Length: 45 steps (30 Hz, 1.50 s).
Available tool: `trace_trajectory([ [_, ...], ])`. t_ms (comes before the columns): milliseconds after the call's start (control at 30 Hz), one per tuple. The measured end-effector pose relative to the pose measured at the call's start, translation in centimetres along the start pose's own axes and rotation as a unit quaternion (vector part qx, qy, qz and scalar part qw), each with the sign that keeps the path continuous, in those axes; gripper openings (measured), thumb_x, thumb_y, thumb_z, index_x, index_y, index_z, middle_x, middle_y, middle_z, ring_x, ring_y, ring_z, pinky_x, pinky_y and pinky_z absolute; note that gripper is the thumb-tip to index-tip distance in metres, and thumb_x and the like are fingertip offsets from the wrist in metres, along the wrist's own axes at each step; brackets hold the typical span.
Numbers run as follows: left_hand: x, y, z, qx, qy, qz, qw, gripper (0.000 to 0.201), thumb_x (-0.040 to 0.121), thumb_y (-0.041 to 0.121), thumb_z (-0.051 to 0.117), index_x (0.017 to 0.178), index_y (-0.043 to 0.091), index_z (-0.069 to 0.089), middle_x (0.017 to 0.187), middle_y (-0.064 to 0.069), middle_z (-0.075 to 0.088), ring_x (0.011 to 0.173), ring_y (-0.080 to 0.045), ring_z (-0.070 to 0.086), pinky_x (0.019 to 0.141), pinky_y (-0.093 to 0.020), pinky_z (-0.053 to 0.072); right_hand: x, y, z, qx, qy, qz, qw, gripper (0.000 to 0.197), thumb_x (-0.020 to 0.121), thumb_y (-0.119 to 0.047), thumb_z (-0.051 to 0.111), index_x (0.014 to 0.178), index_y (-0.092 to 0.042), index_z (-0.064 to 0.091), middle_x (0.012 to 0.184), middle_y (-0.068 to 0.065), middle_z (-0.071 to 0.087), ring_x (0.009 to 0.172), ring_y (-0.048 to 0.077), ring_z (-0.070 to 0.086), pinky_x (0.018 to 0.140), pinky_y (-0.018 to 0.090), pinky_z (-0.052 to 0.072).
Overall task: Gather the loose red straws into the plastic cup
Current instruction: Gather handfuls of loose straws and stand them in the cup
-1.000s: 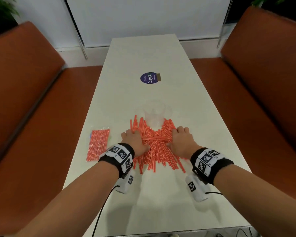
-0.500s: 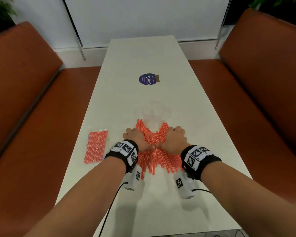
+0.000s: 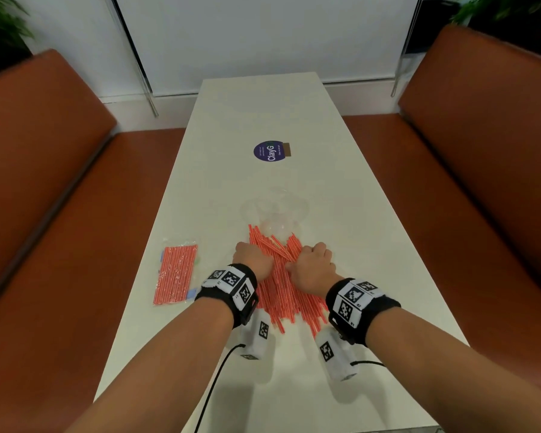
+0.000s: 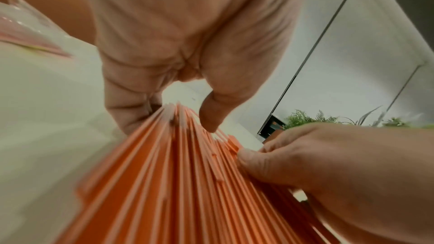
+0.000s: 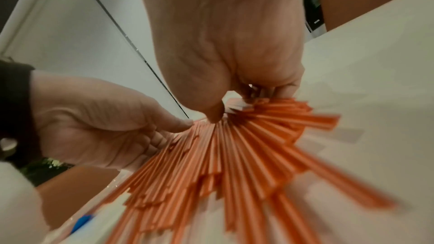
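The straws [image 3: 275, 276] are lying in a loose fan on the table [image 3: 263, 114], between the two hands and just in front of the cup [image 3: 274, 214]. The left hand [image 3: 253, 259] is curled on the left side of the heap, with fingers under the straws and the thumb [image 4: 211, 118] on top. The right hand [image 3: 311, 267] is clamped on the right side in the same way, and its thumb [image 5: 212, 112] is pressed on the middle of the fan. The near ends are spread wide and are not held by anything.

Several things can probably go wrong from here. If the bundle is lifted now, the outer straws can be dropped, because only the middle part is gripped. The straws are crossed, so they can be jammed at the cup rim. The cup looks light and stands very near, so it can be knocked over by the far ends. The packed straws [image 3: 176, 274] at the left are not to be mixed in.
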<state>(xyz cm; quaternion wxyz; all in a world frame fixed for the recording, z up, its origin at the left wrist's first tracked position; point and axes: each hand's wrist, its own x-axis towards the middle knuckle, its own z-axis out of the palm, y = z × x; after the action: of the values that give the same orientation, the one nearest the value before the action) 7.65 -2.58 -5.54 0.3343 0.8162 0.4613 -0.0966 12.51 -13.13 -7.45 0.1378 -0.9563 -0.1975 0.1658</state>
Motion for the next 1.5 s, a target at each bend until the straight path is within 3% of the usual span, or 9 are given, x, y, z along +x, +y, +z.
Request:
trace_trajectory([
  [167, -0.4, 0.3, 0.0, 0.021, -0.047, 0.056, 0.997, 0.024, 0.084, 0.024, 0.064, 0.090, 0.002, 0.060, 0.083, -0.012, 0.064, 0.063, -0.021, 0.061, 0.058, -0.030, 0.052, -0.1, -0.4, 0.2, 0.007, -0.016, -0.012, 1.000, 0.057, 0.092, -0.039, 0.053, 0.131, -0.001, 0.037, 0.134, 0.017, 0.035, 0.123, 0.032, 0.037, 0.101, 0.041, 0.040],
  [267, -1.0, 0.7, -0.1, 0.024, -0.055, 0.073, 0.996, 0.023, 0.084, 0.020, 0.062, 0.093, 0.000, 0.067, 0.100, -0.018, 0.070, 0.085, -0.031, 0.068, 0.066, -0.030, 0.050, -0.3, -0.9, 0.4, 0.016, -0.030, -0.016, 0.999, 0.046, 0.093, -0.025, 0.050, 0.130, 0.000, 0.036, 0.133, 0.018, 0.036, 0.123, 0.033, 0.037, 0.100, 0.041, 0.039],
  [367, -1.3, 1.0, -0.3, 0.017, -0.070, 0.063, 0.995, 0.018, 0.086, 0.010, 0.051, 0.089, -0.003, 0.063, 0.101, -0.021, 0.068, 0.095, -0.036, 0.067, 0.066, -0.031, 0.046, -0.4, -1.3, 0.3, 0.031, -0.040, -0.009, 0.999, 0.041, 0.091, -0.011, 0.047, 0.129, 0.000, 0.036, 0.133, 0.018, 0.036, 0.123, 0.033, 0.038, 0.100, 0.041, 0.039],
  [700, -1.4, 0.4, -1.3, 0.104, -0.090, 0.090, 0.986, 0.045, 0.093, -0.006, 0.041, 0.053, 0.011, 0.031, 0.059, -0.002, 0.029, 0.056, -0.014, 0.032, 0.071, -0.024, 0.033, 1.4, 0.2, -0.6, 0.103, -0.064, 0.030, 0.992, 0.034, 0.089, -0.006, 0.047, 0.121, 0.004, 0.043, 0.124, 0.021, 0.049, 0.105, 0.030, 0.053, 0.091, 0.038, 0.048],
  [800, -1.4, 0.3, -1.8, 0.083, -0.083, 0.074, 0.990, 0.045, 0.094, -0.005, 0.041, 0.054, 0.013, 0.032, 0.059, 0.000, 0.029, 0.059, -0.014, 0.035, 0.077, -0.025, 0.037, 2.1, 0.9, -1.3, 0.153, -0.066, 0.031, 0.986, 0.024, 0.090, -0.003, 0.044, 0.112, 0.007, 0.048, 0.100, 0.015, 0.054, 0.081, 0.023, 0.050, 0.057, 0.026, 0.042],
  [900, -0.7, -0.5, -1.2, -0.167, -0.101, -0.003, 0.981, 0.039, 0.092, -0.003, 0.044, 0.059, 0.016, 0.036, 0.064, 0.000, 0.040, 0.065, -0.016, 0.045, 0.091, -0.035, 0.050, 2.3, 1.5, -2.2, 0.215, -0.055, 0.034, 0.975, 0.009, 0.092, -0.002, 0.040, 0.101, 0.000, 0.042, 0.073, 0.004, 0.044, 0.059, 0.013, 0.043, 0.046, 0.022, 0.032],
  [1067, 0.1, -1.3, -1.2, -0.339, -0.088, -0.024, 0.936, 0.032, 0.091, 0.000, 0.044, 0.066, 0.020, 0.043, 0.066, -0.001, 0.053, 0.066, -0.016, 0.050, 0.095, -0.046, 0.051, 2.1, 1.5, -5.9, 0.273, -0.018, -0.014, 0.962, 0.010, 0.095, -0.004, 0.032, 0.106, -0.003, 0.033, 0.077, 0.007, 0.046, 0.059, 0.013, 0.044, 0.046, 0.025, 0.036],
  [1267, -0.6, -0.6, -2.9, -0.530, -0.082, -0.034, 0.843, 0.024, 0.094, -0.009, 0.028, 0.092, 0.002, 0.049, 0.056, -0.006, 0.054, 0.056, -0.020, 0.047, 0.058, -0.036, 0.041, 5.0, -1.9, -12.5, 0.359, 0.111, -0.134, 0.917, 0.012, 0.097, -0.005, 0.036, 0.108, 0.000, 0.037, 0.091, 0.014, 0.046, 0.077, 0.024, 0.046, 0.080, 0.054, 0.052],
  [1500, -0.6, -0.7, -4.0, -0.605, 0.002, 0.001, 0.796, 0.032, 0.095, -0.004, 0.034, 0.125, 0.003, 0.039, 0.088, -0.009, 0.045, 0.065, -0.017, 0.047, 0.058, -0.031, 0.044, 8.1, -7.2, -15.2, 0.484, 0.261, -0.252, 0.796, 0.003, 0.100, -0.012, 0.032, 0.100, -0.009, 0.034, 0.081, 0.006, 0.041, 0.073, 0.022, 0.041, 0.068, 0.038, 0.044],
])
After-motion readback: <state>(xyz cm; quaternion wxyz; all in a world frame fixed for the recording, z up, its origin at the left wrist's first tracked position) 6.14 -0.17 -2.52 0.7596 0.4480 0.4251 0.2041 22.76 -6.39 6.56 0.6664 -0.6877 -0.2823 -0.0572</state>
